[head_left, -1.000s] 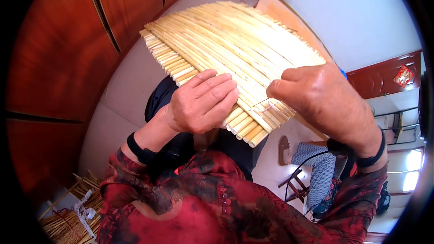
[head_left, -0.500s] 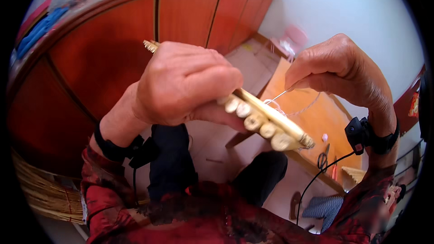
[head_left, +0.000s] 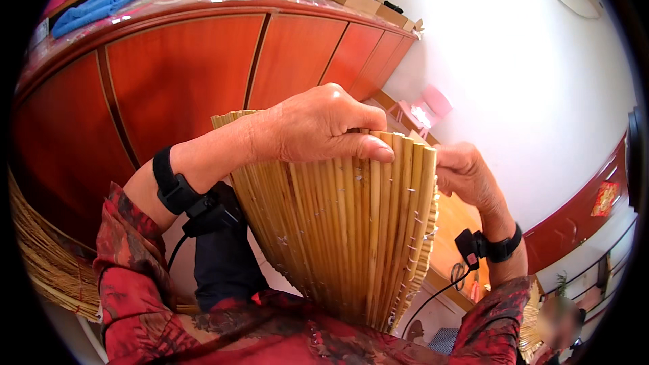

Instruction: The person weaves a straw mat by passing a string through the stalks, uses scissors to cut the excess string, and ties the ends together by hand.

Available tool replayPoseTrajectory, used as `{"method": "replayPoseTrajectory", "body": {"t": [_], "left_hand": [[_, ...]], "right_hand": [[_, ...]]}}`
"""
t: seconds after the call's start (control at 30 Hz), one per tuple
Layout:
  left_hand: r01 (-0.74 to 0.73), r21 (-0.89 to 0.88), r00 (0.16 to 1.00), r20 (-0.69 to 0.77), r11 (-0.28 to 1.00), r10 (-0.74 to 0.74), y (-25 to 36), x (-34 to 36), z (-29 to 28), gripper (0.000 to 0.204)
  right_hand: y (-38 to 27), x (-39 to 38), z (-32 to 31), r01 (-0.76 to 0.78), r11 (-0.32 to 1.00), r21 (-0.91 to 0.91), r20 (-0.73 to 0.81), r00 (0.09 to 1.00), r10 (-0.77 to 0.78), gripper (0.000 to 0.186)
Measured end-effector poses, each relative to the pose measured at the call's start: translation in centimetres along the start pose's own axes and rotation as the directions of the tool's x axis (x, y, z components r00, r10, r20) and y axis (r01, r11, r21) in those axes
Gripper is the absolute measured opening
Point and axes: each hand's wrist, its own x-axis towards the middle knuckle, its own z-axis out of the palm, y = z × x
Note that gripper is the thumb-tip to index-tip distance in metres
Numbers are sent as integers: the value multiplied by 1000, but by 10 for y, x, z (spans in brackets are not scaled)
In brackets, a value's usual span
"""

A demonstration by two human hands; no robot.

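Note:
A mat of pale yellow straw stalks (head_left: 345, 230), stitched side by side with thin thread, stands upright in front of me and fans out toward the top. My left hand (head_left: 318, 125) grips its top edge, thumb pressed across the stalk ends. My right hand (head_left: 466, 176) holds the mat's right edge from behind, its fingers partly hidden by the stalks. Both wrists wear black straps with small devices and cables.
A long red-brown wooden cabinet (head_left: 169, 74) runs behind, with boxes and blue cloth (head_left: 94, 7) on top. Loose straw bundles (head_left: 40, 250) lie at lower left. A white wall (head_left: 541, 81) is on the right, a low wooden table (head_left: 460, 223) below it. Another person is partly visible at lower right.
The mat has turned from lying flat, then edge-on, to standing upright facing me. My left hand shifted from its surface to gripping the top edge; my right hand went behind the right edge.

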Motion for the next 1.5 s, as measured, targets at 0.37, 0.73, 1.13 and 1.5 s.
{"method": "replayPoseTrajectory", "body": {"t": [0.37, 0.73, 1.13, 1.5], "left_hand": [[88, -252, 996, 44, 964, -80, -22, 15, 22, 36], [70, -336, 996, 76, 939, -47, -26, 26, 27, 32], [38, -356, 999, 12, 934, -36, -24, 13, 19, 29], [-31, -361, 999, -46, 932, 15, -17, 10, 17, 29]], "right_hand": [[3, -25, 7, -201, 979, 36, -59, 977, 203, 10], [-19, -45, 18, -278, 959, 55, -195, 939, 283, 18], [-26, -33, 27, -127, 991, -31, -289, 951, 112, 15], [-50, -29, 30, -154, 988, -28, -253, 957, 142, 14]]}}
